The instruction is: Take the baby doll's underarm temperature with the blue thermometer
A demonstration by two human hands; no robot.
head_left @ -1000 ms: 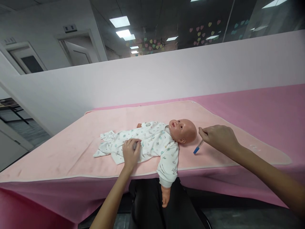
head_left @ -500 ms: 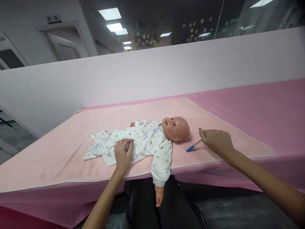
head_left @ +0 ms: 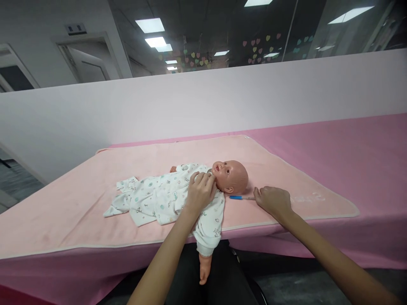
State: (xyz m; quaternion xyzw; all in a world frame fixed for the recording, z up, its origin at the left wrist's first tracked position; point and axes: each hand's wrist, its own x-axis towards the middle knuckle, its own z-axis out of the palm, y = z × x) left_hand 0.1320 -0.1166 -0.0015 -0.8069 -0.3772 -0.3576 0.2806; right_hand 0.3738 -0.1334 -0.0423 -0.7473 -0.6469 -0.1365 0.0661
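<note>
A baby doll (head_left: 233,176) in a white printed outfit (head_left: 165,195) lies on its back, its head to the right. My left hand (head_left: 200,190) rests over the doll's upper chest, close to the collar and chin. Its fingers are slightly bent and a little apart, and no held object shows in them; the palm side is hidden. To the right of the doll's head, my right hand (head_left: 273,201) is closed round the end of a thin stick with a blue tip (head_left: 235,197). That tip points left, just below the doll's ear.
A peach blanket with a pale border (head_left: 73,212) lies under the doll, over a pink cloth (head_left: 349,156) on the table. One doll arm (head_left: 205,267) hangs over the front edge above my dark trousers. Behind the table stands a white partition (head_left: 203,101).
My left hand has moved right, from the doll's belly to its upper chest. My right hand has brought the stick left, nearer the doll's head, and the stick now lies more level.
</note>
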